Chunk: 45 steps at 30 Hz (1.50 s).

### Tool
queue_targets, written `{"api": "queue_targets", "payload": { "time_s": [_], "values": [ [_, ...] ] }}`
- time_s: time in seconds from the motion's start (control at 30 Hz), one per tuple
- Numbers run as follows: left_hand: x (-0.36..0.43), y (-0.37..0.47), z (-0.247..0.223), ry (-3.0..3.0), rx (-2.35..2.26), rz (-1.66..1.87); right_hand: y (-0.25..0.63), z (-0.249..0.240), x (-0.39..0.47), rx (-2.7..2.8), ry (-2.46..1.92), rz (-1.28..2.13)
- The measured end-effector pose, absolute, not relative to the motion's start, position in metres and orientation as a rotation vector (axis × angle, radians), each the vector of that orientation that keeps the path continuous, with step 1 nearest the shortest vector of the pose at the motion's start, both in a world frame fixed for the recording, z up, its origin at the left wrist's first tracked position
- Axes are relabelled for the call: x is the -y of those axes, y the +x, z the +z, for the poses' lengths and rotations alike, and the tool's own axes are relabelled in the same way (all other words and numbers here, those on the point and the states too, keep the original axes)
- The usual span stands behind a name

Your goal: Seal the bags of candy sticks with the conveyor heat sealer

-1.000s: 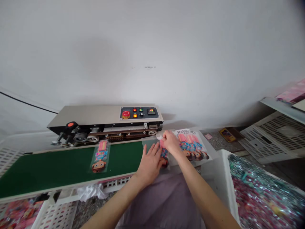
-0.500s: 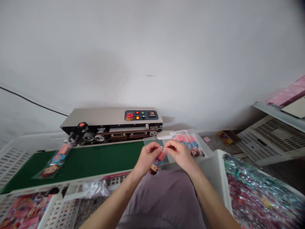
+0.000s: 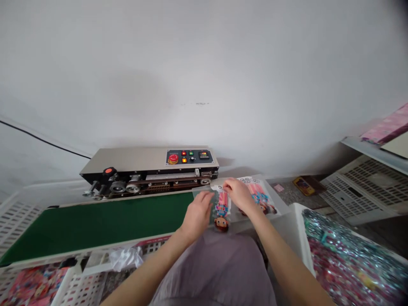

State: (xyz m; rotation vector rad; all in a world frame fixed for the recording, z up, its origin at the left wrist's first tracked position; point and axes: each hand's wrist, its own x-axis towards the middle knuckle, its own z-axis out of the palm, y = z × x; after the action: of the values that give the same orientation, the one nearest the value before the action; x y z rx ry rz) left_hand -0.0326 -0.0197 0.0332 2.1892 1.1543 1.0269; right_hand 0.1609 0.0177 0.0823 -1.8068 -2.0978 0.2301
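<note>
Lower ctr of frame, as I see it remotely via head cam: a flat figure piece w/ pink strips lies btwn my left grip and right grip, by the right end of the green belt. Its character head points to the bottom edge, its top end toward the beige machine; laid lengthwise that way, I'd judge, to keep the top end handy for the fingers. Clear film shows around it, though I can't tell if the piece sits in or on it. Left grip is relaxed, fingers bent & nothing seen in it, at the piece's left side, prob. to steady the film; contact is unclear. Right grip has its fingertips drawn together by the top end, likely for fine control there, but I can't tell if it's pinching anything. Like pieces lie side by side right of ctr, partly behind the right grip, prob. to stay within its reach. Lower right, a white tub walls in a shiny heap apt to slide otherwise. Lower left, pink packets sit in a white crate under the belt's far end, perhaps for easy drop-off; the machine's red button faces front, prob. for quick access.
</note>
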Motion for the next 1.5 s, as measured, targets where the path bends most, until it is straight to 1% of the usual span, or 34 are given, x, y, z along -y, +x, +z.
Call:
{"api": "queue_targets", "payload": {
  "time_s": [0.13,0.23,0.3,0.4,0.47,0.57,0.77,0.93,1.03,1.1,1.2,1.3,1.4,1.5],
  "values": [
    [0.007,-0.02,0.019,2.713,-1.06,0.632,0.157,0.064,-0.052,2.134,-1.896,0.171],
    [-0.003,-0.007,0.008,2.853,-1.085,0.408,0.158,0.055,-0.059,2.157,-1.917,0.11],
    [-0.006,-0.004,0.003,2.877,-1.126,0.349,0.169,0.053,-0.05,2.171,-1.924,0.072],
    [-0.009,-0.004,0.0,2.881,-1.13,0.343,0.195,0.05,-0.017,2.193,-1.965,-0.024],
    [-0.009,-0.006,0.0,2.865,-1.124,0.339,0.21,0.046,0.011,2.211,-2.007,-0.215],
    [-0.008,-0.008,-0.001,2.831,-1.168,0.356,0.219,0.039,0.044,2.251,-1.991,-0.346],
    [-0.004,-0.022,-0.005,2.81,-1.249,0.389,0.186,0.027,0.052,2.263,-1.956,-0.282],
    [-0.004,-0.048,0.007,2.776,-1.384,0.336,0.157,0.029,0.043,2.266,-1.879,-0.204],
    [-0.003,-0.043,0.019,2.728,-1.512,0.328,0.167,0.035,0.042,2.222,-1.91,-0.25],
    [-0.002,-0.026,0.023,2.735,-1.44,0.322,0.184,0.037,0.042,2.149,-1.987,-0.344],
    [-0.001,0.005,0.018,2.779,-1.218,0.318,0.207,0.032,0.041,2.057,-2.132,-0.469],
    [0.0,0.019,0.003,2.813,-1.174,0.349,0.21,0.02,0.04,2.06,-2.191,-0.465],
    [0.0,0.007,-0.008,2.825,-1.223,0.366,0.188,0.009,0.039,2.055,-2.165,-0.4],
    [0.001,-0.022,-0.009,2.81,-1.301,0.318,0.156,0.008,0.034,2.03,-2.135,-0.325]
  ]
}}
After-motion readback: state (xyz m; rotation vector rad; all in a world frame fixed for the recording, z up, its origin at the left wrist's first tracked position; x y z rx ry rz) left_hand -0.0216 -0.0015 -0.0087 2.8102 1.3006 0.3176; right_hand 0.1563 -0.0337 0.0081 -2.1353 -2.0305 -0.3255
